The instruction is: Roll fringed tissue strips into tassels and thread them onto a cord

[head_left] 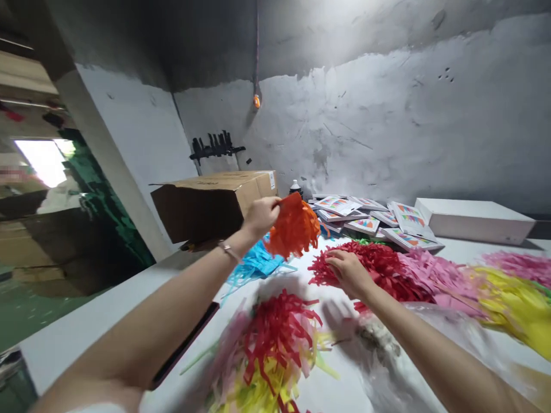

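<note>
One orange tissue fringe (293, 229) hangs from the left hand (262, 215), its fingers pinched shut on the top edge. Right hand (349, 271), partly open, touches the dark red fringe pile (383, 267); grip on it cannot be determined. Blue fringe (258, 261) lies below the left hand on the white counter (172, 298).

The left hand (260, 217) holds an orange fringed tassel (293, 226) above a blue tassel pile (257, 263) on the white table (181, 281), while the right hand (349, 272) touches a dark red tassel pile (387, 267).
</note>
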A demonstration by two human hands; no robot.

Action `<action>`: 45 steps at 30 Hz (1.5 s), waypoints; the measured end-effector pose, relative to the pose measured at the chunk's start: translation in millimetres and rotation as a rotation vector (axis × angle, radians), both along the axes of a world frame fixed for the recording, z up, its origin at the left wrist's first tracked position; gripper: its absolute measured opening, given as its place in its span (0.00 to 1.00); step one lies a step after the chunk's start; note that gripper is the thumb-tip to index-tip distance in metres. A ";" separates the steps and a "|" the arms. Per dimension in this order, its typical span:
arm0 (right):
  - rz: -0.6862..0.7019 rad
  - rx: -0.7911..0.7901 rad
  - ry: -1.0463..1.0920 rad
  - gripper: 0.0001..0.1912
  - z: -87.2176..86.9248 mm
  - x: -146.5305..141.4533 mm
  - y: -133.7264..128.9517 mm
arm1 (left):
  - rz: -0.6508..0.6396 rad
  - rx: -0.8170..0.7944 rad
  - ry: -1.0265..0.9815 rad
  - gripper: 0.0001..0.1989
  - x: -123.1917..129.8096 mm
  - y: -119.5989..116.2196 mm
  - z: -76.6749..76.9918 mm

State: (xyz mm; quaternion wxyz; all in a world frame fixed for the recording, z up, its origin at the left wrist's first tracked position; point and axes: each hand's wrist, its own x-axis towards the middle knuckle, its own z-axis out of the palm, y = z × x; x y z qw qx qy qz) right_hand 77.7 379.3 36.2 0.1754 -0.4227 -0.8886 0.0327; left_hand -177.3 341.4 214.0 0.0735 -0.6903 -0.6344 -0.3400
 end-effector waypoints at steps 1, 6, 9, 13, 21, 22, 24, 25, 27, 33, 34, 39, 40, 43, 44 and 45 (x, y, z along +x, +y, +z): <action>-0.016 -0.031 -0.006 0.17 4.3 13.1 -7.6 | -0.016 0.031 -0.027 0.16 0.3 -22.0 10.5; -0.099 -0.264 -0.122 0.15 -6.0 79.4 -65.2 | -0.347 -0.256 -0.551 0.21 22.4 -143.6 10.6; -0.125 -0.355 -0.165 0.16 -27.1 92.2 -99.5 | -0.424 -0.481 -0.845 0.19 53.2 -192.7 -26.3; -0.179 -0.351 -0.110 0.18 -46.9 81.4 -119.1 | -0.447 -0.712 -1.121 0.19 97.0 -207.6 -87.6; -0.223 -0.181 0.104 0.16 -13.5 90.1 -116.0 | -0.476 -0.700 -1.430 0.23 131.4 -213.2 -147.5; -0.228 -0.124 0.148 0.14 -4.1 94.5 -125.6 | -0.492 -0.693 -1.467 0.23 133.3 -218.3 -149.3; -0.218 -0.006 0.236 0.12 13.9 100.3 -157.5 | -0.518 -0.685 -1.554 0.25 137.6 -229.0 -152.3; -0.179 0.044 0.272 0.14 21.3 100.9 -178.8 | -0.520 -0.683 -1.597 0.25 140.3 -234.0 -153.6; -0.027 0.135 0.326 0.14 31.0 97.2 -225.0 | -0.492 -0.669 -1.654 0.27 146.6 -242.8 -155.8; 0.233 0.579 0.318 0.12 12.5 89.3 -300.0 | -0.435 -0.639 -1.688 0.28 169.4 -260.4 -159.8; 0.211 0.543 0.379 0.13 5.7 92.2 -301.9 | -0.465 -0.658 -1.703 0.28 172.8 -263.0 -161.6; 0.000 0.022 0.834 0.07 -17.6 103.0 -310.7 | -0.652 -0.620 -1.556 0.25 184.8 -278.7 -183.3; -0.056 -0.126 0.926 0.04 -19.7 102.2 -313.5 | -0.681 -0.586 -1.469 0.25 186.4 -281.3 -188.6; -0.185 -0.489 1.178 0.12 -25.3 95.7 -318.3 | -0.704 -0.459 -1.164 0.26 190.8 -285.2 -198.8; -0.207 -0.563 1.244 0.15 -27.5 93.5 -318.1 | -0.700 -0.428 -1.079 0.25 192.1 -285.2 -199.7; -0.221 -0.618 1.291 0.17 -29.7 91.8 -317.0 | -0.697 -0.416 -1.016 0.23 193.2 -284.7 -199.3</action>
